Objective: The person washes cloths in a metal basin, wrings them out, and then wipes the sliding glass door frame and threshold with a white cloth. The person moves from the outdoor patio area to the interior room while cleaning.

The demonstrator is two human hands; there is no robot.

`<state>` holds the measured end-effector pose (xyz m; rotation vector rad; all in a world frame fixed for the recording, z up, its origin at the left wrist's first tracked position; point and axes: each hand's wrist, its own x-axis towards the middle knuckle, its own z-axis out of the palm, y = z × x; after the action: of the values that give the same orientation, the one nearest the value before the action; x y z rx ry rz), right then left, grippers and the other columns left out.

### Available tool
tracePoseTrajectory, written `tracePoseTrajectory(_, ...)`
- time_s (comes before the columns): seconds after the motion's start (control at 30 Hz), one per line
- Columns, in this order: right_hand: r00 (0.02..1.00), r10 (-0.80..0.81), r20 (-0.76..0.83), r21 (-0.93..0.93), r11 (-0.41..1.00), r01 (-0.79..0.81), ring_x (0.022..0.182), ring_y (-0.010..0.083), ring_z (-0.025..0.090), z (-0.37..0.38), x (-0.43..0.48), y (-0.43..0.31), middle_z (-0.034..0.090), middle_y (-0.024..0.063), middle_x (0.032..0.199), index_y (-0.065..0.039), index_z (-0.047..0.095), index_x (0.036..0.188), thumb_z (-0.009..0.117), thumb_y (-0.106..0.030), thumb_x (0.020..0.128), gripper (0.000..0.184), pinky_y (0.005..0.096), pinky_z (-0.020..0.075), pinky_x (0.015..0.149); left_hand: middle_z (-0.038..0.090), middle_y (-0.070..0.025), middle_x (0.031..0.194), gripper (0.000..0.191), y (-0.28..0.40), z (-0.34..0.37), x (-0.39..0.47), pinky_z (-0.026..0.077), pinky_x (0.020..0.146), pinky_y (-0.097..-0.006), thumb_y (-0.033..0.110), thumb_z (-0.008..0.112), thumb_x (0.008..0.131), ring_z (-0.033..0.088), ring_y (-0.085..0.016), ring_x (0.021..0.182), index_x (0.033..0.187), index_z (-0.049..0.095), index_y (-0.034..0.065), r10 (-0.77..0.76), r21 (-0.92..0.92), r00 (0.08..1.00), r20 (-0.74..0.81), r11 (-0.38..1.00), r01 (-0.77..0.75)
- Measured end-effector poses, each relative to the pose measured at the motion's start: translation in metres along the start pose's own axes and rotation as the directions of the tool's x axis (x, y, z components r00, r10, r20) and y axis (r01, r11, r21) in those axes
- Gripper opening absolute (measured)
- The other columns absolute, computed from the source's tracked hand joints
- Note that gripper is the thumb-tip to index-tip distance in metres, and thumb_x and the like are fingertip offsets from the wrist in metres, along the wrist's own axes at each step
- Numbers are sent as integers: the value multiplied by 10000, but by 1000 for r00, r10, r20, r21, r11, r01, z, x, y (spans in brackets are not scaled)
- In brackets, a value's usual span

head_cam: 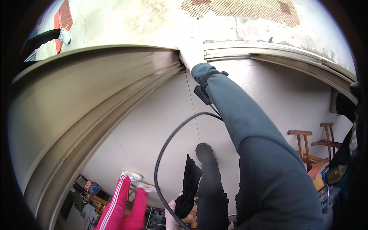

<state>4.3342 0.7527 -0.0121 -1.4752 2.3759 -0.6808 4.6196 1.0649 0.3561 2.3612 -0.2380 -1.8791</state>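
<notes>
My right hand, washed out by the bright light, is at the free edge of a large metal door panel, with fingers against that edge. A black strap and small device sit on my right wrist over the dark teal sleeve. From that sleeve a black cable loops down past my legs. Low in the view my left hand grips a dangling piece of black cloth. The cloth hangs beside my dark shoe, and the cable partly covers that hand.
A metal door track crosses the threshold. Outside lie a perforated mat and a red mat, near another person's shoe. Inside, someone in pink trousers is at lower left; wooden stools are at right.
</notes>
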Motion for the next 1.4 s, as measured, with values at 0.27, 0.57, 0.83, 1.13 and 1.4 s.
tracePoseTrajectory(0.27,996,-90,-26,-235,968,81,872,322,593,-124,16,89,627,189,987,-8,627,954,548,-145,814,211,409,467,823,656,-128,1038,378,-21,-50,-32,520,826,-301,246,474,948,648,-202,918,1128,599,-62,-71,-150,988,-138,987,50)
tracePoseTrajectory(0.57,948,62,312,4,998,-67,836,245,621,-332,-36,1,623,145,902,-38,555,1134,572,-46,803,332,335,506,739,661,-126,1035,346,-28,-80,-91,490,857,-316,195,434,961,635,-208,932,1111,610,-63,167,94,983,-73,983,-160)
tracePoseTrajectory(0.83,866,466,181,598,647,-473,917,192,616,-578,-138,-45,618,144,972,62,354,1353,601,42,732,669,272,502,841,664,-126,1032,341,-22,-124,-149,508,816,-297,210,459,955,646,-199,897,1112,623,-45,197,-73,979,-52,977,-201)
tracePoseTrajectory(1.13,878,382,290,412,778,-475,824,306,664,-641,-62,-66,682,187,843,44,634,948,729,-180,663,375,337,497,742,665,-99,1001,322,-18,-147,-239,488,818,-287,204,481,948,632,-178,894,1084,636,-43,256,-133,954,-157,952,-277)
tracePoseTrajectory(1.4,911,316,265,267,884,-384,894,242,660,-624,-65,-78,692,153,960,57,639,984,720,-121,655,383,301,494,803,671,-104,1009,295,-63,-165,-235,490,820,-278,193,501,946,638,-172,892,1057,644,-40,193,-267,963,-189,934,-240)
